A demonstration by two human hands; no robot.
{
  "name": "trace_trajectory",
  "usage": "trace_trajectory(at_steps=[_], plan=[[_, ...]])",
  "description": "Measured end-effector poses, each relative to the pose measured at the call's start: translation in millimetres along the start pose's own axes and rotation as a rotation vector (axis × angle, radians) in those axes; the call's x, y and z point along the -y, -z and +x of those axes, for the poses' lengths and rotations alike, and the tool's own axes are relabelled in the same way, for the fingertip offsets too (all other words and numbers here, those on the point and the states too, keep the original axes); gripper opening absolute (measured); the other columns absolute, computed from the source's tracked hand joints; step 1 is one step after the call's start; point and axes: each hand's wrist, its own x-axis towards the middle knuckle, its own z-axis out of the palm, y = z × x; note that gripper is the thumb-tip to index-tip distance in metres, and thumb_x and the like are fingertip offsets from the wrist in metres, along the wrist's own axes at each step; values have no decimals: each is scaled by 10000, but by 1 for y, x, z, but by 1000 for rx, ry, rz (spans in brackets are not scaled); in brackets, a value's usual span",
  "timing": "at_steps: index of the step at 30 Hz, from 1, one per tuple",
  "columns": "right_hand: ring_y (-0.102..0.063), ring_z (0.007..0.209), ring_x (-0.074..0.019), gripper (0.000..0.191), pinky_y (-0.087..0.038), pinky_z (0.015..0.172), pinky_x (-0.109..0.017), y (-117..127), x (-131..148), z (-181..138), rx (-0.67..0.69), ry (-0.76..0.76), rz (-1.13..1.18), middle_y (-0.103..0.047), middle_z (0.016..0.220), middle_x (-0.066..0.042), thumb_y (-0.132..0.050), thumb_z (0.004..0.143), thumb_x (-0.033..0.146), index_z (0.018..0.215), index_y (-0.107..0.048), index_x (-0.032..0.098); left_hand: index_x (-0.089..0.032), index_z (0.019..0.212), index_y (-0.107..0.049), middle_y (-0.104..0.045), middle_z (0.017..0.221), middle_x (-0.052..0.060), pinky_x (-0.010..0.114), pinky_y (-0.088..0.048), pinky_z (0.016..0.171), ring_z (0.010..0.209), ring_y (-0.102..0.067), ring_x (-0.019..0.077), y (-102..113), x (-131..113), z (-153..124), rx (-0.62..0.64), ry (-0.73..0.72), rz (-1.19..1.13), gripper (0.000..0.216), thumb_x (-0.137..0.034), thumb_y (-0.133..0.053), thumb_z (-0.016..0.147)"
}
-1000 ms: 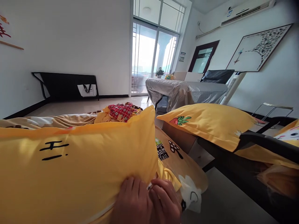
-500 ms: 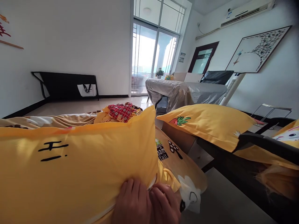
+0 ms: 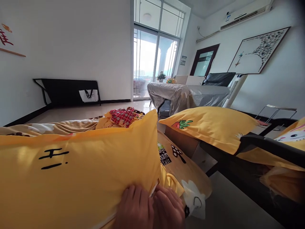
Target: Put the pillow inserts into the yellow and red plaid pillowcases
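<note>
A large yellow pillow (image 3: 95, 171) with black "Hi" lettering fills the lower left of the view. My left hand (image 3: 135, 203) is closed on the pillow's lower right edge, its fingers curled into the yellow fabric. Right beside it, my right hand (image 3: 168, 203) is closed on the same edge, near a pale strip at the opening. What the fingertips pinch is hidden behind the knuckles. Behind my right hand lies bunched yellow cloth (image 3: 170, 179), next to a tan pillow (image 3: 183, 159) with printed letters and a white figure.
Another yellow pillow (image 3: 209, 125) with a carrot print rests at the right, by a black armrest (image 3: 269, 144). Red checked cloth (image 3: 122, 117) lies on a patterned blanket (image 3: 59, 128). Farther back stands a table under plastic sheeting (image 3: 190, 93).
The view has tilted slightly, so the room sits a little lower and farther left. Both hands keep nearly the same place on the pillow edge, with small finger shifts.
</note>
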Motion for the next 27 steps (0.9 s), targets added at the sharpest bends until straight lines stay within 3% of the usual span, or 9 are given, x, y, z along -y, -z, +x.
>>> trace_trajectory(at_steps=[27], plan=[[-570, 660, -134, 171, -478, 611, -255, -6, -9, 6, -29, -198, 9, -605, 694, -4, -536, 844, 88, 714, -528, 198, -208, 757, -431, -567, 679, 27, 345, -328, 638, 624, -476, 209, 1, 1, -4, 26, -12, 40, 141, -94, -437, 840]])
